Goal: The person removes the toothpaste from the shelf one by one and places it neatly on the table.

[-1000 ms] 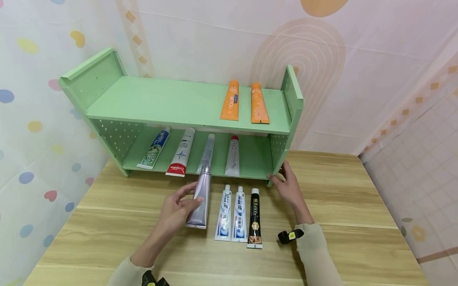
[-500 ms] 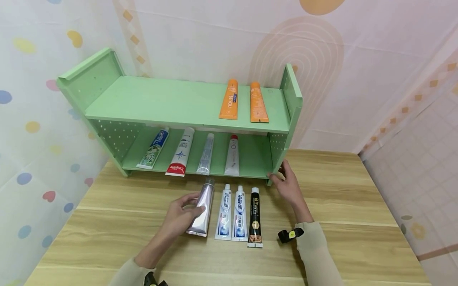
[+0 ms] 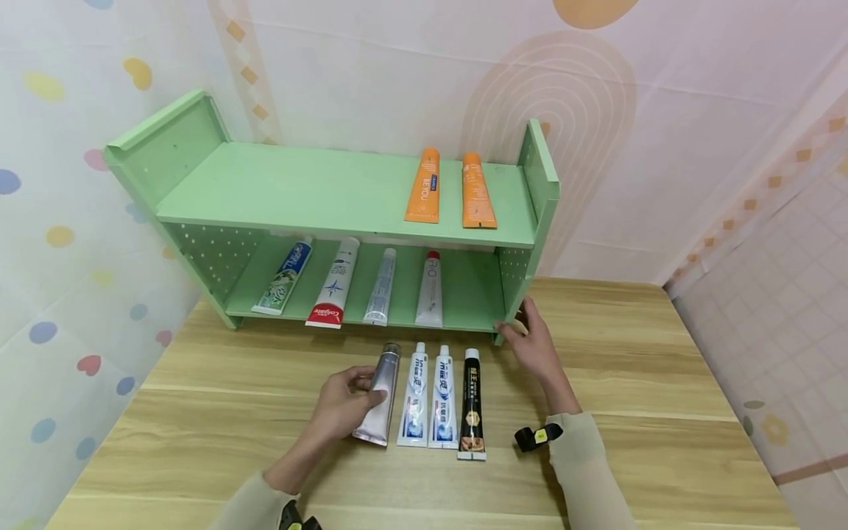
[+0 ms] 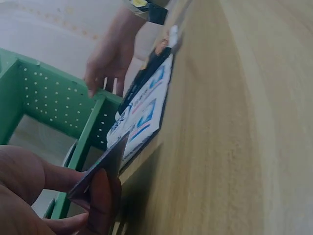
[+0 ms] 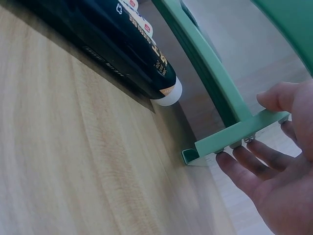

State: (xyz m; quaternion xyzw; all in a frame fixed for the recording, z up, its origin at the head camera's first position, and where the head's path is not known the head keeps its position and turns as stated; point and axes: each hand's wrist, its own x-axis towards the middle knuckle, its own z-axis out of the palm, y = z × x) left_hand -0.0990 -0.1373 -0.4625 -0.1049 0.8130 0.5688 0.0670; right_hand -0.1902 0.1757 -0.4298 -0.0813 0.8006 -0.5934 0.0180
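My left hand (image 3: 339,406) pinches a shiny silver-pink toothpaste tube (image 3: 386,379) between thumb and fingers, low over the table and left of the row. In the left wrist view its flat crimped end (image 4: 100,164) shows between the fingertips, with a shadow on the wood beneath. Two matching white-and-blue toothpaste tubes (image 3: 415,397) and a black toothpaste tube (image 3: 472,405) lie side by side to the right, caps toward the shelf. My right hand (image 3: 533,352) holds the lower right end of the green shelf (image 3: 543,199), thumb on one side of the panel and fingers on the other (image 5: 239,132).
On the lower tier lie a green-and-blue tube (image 3: 285,278), a red-and-white Colgate tube (image 3: 334,283), a pale silver tube (image 3: 380,287) and a red-capped tube (image 3: 431,291). Two orange tubes (image 3: 424,188) rest on the upper tier. A patterned curtain (image 3: 371,73) hangs behind.
The left hand has drawn the silver-pink tube back from in front of the lower tier and down beside the white-and-blue tubes. The right hand has stayed on the shelf.
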